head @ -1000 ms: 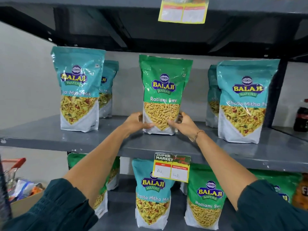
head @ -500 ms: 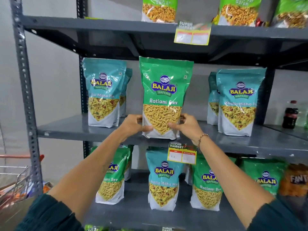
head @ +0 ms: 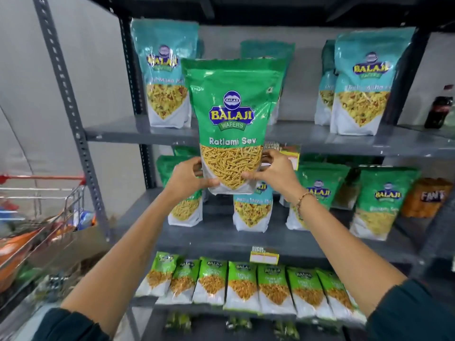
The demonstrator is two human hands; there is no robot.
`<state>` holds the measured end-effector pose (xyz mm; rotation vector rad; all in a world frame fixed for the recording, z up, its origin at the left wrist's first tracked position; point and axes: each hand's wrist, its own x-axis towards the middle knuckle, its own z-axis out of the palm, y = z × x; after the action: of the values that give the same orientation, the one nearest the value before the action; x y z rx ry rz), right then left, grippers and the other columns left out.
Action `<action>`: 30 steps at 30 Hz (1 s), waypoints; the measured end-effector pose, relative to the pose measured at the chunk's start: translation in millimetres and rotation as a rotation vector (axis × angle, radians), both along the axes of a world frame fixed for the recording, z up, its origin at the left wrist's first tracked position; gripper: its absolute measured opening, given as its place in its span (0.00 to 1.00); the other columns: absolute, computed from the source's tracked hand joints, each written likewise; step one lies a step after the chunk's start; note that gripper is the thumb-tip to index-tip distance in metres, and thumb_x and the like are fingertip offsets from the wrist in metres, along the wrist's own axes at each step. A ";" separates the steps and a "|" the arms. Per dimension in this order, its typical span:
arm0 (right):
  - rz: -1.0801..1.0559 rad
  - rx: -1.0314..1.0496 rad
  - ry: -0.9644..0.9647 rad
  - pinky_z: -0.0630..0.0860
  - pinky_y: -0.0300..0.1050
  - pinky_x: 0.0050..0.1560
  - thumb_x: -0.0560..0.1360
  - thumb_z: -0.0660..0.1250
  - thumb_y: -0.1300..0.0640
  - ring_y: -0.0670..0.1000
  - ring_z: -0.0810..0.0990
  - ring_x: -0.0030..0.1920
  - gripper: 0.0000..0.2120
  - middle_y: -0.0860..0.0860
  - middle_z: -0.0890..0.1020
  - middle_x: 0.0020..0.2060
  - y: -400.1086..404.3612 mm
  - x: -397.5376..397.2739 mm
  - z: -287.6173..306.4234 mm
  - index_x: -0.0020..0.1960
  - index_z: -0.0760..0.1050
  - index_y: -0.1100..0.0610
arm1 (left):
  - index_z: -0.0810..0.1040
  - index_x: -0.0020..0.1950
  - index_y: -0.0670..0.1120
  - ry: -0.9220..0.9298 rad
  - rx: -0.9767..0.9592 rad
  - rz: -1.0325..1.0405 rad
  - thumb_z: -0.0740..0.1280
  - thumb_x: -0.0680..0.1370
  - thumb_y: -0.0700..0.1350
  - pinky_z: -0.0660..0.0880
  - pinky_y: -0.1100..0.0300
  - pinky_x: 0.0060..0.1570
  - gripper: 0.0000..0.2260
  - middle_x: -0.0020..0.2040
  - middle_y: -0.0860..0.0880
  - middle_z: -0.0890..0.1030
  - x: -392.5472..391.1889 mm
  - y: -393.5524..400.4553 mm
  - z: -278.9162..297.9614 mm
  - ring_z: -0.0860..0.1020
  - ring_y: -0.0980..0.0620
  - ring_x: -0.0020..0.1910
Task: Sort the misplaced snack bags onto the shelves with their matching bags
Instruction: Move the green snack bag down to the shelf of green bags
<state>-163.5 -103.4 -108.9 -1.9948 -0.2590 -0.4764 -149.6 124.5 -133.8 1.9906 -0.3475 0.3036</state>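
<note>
I hold a green Ratlami Sev bag (head: 231, 102) upright in the air in front of the shelves. My left hand (head: 188, 177) grips its lower left corner and my right hand (head: 275, 172) grips its lower right corner. Teal Khatta Mitha Mix bags (head: 163, 70) stand on the upper grey shelf (head: 115, 130), left and right. On the shelf below (head: 221, 239) stand green Ratlami Sev bags (head: 382, 203), with one teal bag (head: 252, 212) among them, partly hidden behind the held bag.
A row of small light-green snack bags (head: 246, 286) leans on the lowest shelf. A shopping cart (head: 37, 217) with mixed goods sits at the left beside the perforated shelf upright (head: 71, 114). A dark soda bottle (head: 439, 110) stands far right. Orange Fanta packs (head: 427, 198) sit at the right.
Both hands have lifted the green Ratlami Sev bag off the upper shelf and pulled it toward me and downward. My view has tilted down, showing the lower shelves.
</note>
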 end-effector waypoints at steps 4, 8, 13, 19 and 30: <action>0.015 0.015 0.082 0.78 0.44 0.57 0.56 0.82 0.56 0.50 0.80 0.52 0.34 0.54 0.82 0.52 8.4 8.2 -57.8 0.58 0.72 0.61 | 0.72 0.63 0.42 0.099 -0.032 0.016 0.78 0.64 0.40 0.73 0.65 0.55 0.30 0.61 0.45 0.80 -0.2 -0.4 -54.8 0.78 0.51 0.55; 0.006 -0.031 0.161 0.76 0.50 0.61 0.56 0.82 0.55 0.52 0.80 0.55 0.37 0.57 0.81 0.56 20.3 23.6 -114.5 0.61 0.71 0.60 | 0.67 0.67 0.42 0.204 0.007 0.061 0.78 0.64 0.43 0.70 0.54 0.64 0.35 0.66 0.44 0.75 9.8 7.1 -103.4 0.74 0.46 0.64; 0.029 -0.100 0.271 0.75 0.54 0.61 0.58 0.81 0.54 0.55 0.79 0.57 0.36 0.57 0.81 0.56 34.7 50.3 -168.2 0.61 0.69 0.60 | 0.66 0.65 0.40 0.282 0.124 0.137 0.77 0.65 0.44 0.72 0.56 0.52 0.34 0.57 0.41 0.77 28.5 12.8 -147.8 0.76 0.43 0.57; -0.003 -0.168 0.344 0.78 0.52 0.55 0.57 0.81 0.52 0.57 0.81 0.55 0.38 0.58 0.82 0.54 47.3 92.1 -212.0 0.61 0.68 0.61 | 0.64 0.65 0.37 0.380 0.156 0.208 0.77 0.65 0.42 0.70 0.57 0.47 0.34 0.57 0.32 0.77 59.2 14.6 -182.8 0.75 0.36 0.55; 0.049 -0.117 0.357 0.79 0.57 0.55 0.51 0.81 0.45 0.55 0.81 0.56 0.42 0.56 0.82 0.56 50.9 153.7 -247.4 0.60 0.68 0.57 | 0.67 0.62 0.41 0.453 0.190 0.248 0.78 0.64 0.41 0.78 0.44 0.48 0.31 0.36 0.47 0.74 111.2 23.4 -199.7 0.74 0.44 0.42</action>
<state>-9.8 -52.5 -356.3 -2.1403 -0.1132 -0.0696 -38.4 147.9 -333.5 2.2215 0.1660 -0.0336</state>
